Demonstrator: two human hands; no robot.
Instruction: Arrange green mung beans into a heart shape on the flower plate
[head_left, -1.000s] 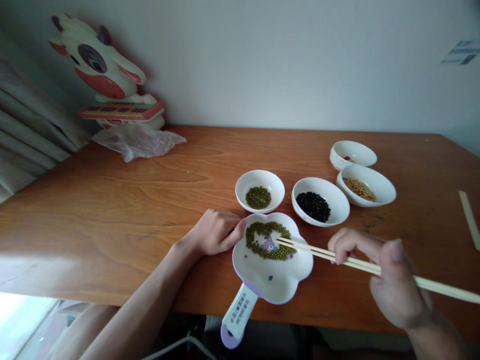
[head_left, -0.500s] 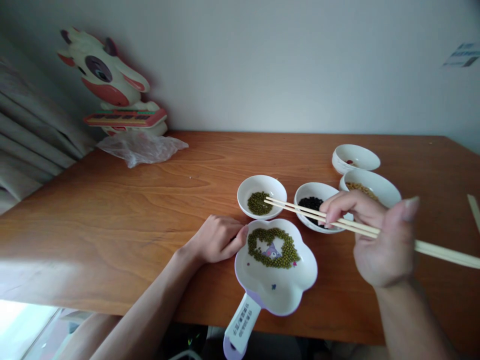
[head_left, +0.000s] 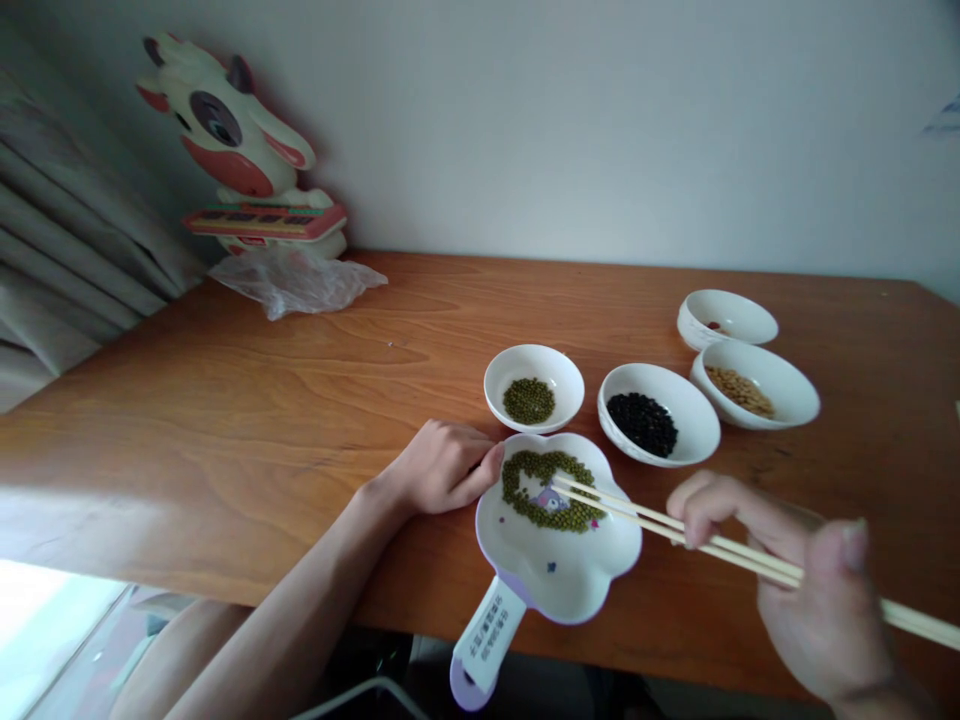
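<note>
A white flower-shaped dish with a handle [head_left: 559, 590] lies at the table's front edge, with green mung beans [head_left: 574, 514] in a ring around a printed cartoon figure. My left hand [head_left: 444, 468] rests on the table at the dish's left rim, its fingers curled and its thumb against the rim. Wooden chopsticks [head_left: 645, 517] are in my right hand [head_left: 780, 570], which is closed around them to the right of the dish. Their tips are over the ring of beans; whether a bean is between them is too small to tell.
Behind the dish stand a bowl of mung beans [head_left: 496, 395], a bowl of black beans [head_left: 699, 425] and a bowl of yellowish beans [head_left: 799, 398]. Another white bowl [head_left: 742, 315] holds something small and red. A cow keyboard toy [head_left: 247, 170] and a plastic bag [head_left: 300, 285] are at the back left.
My right hand has brought the chopstick tips from the mung bean bowl down toward me, over the flower-shaped dish. My left hand stays at the rim. The view has shifted slightly.
</note>
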